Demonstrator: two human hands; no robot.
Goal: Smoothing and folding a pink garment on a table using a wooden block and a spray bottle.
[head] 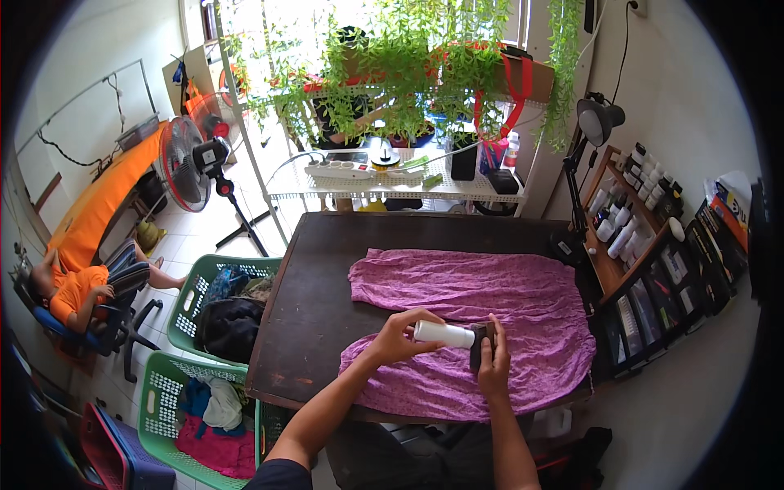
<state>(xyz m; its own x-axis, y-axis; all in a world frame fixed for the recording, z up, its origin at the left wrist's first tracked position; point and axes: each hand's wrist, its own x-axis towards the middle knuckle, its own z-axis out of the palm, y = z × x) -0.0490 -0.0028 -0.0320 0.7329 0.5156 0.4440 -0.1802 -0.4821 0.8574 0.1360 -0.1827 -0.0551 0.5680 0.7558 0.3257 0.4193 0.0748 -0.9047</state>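
Note:
My left hand (394, 339) grips a white plastic bottle (446, 335), tipped almost level with its end toward the right. In my right hand (495, 361) is a dark brown block (476, 358), perhaps a brush or sponge, held on edge. The bottle's right end meets the block, or overlaps it in this view. Both hands are above pink patterned trousers (465, 278), spread with the gathered waist to the right and the two legs to the left. The trousers lie wrinkled on a dark wooden table (294, 318).
Green laundry baskets (160, 422) of clothes stand left of the table. A black desk lamp (572, 184) and a wooden rack of bottles (612, 251) line the right side. Behind are a white metal shelf (343, 187) and a standing fan (184, 162). A person (79, 300) sits far left.

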